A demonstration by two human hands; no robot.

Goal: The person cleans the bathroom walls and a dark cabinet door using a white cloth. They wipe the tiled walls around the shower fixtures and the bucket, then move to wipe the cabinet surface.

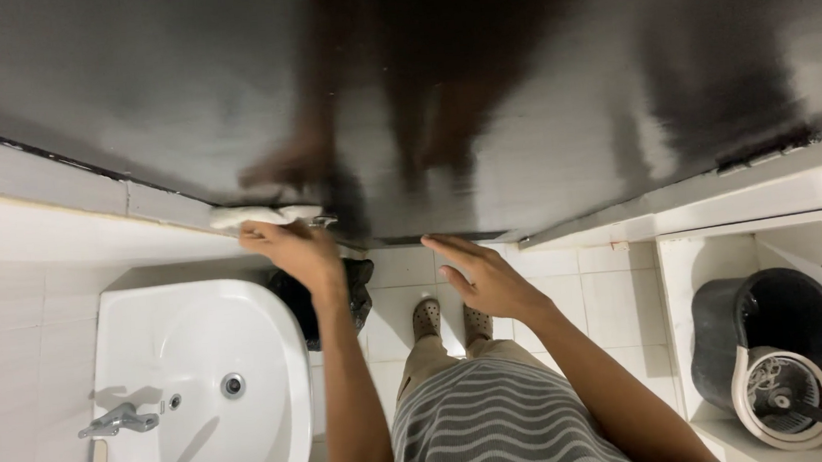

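The left hand (287,247) presses a white cloth (260,215) against the lower edge of a dark, glossy door (536,87), close to where the door meets the white tiled wall (34,219). Its fingers curl over the bunched cloth and pinch it flat to the surface; something small and metallic seems to sit just right of the cloth, perhaps a latch, though the view is too dim to be sure. The right hand (486,276) hangs free just below the door's bottom edge, touching nothing, its fingers stretched out and slightly spread, palm turned down. Both hands show as blurred reflections in the door's sheen. Below the left forearm a white washbasin (199,371) juts from the wall, with a chrome tap (120,420) at its left rim and a drain near its middle. A black bag (290,297) lies on the floor between the basin's far edge and the door. The person's feet in patterned slippers (451,320) stand on the pale tiled floor (619,303), above a grey striped garment (501,418). At the right, in a tiled recess, stands a black mop bucket (776,350) with a white spinner basket.
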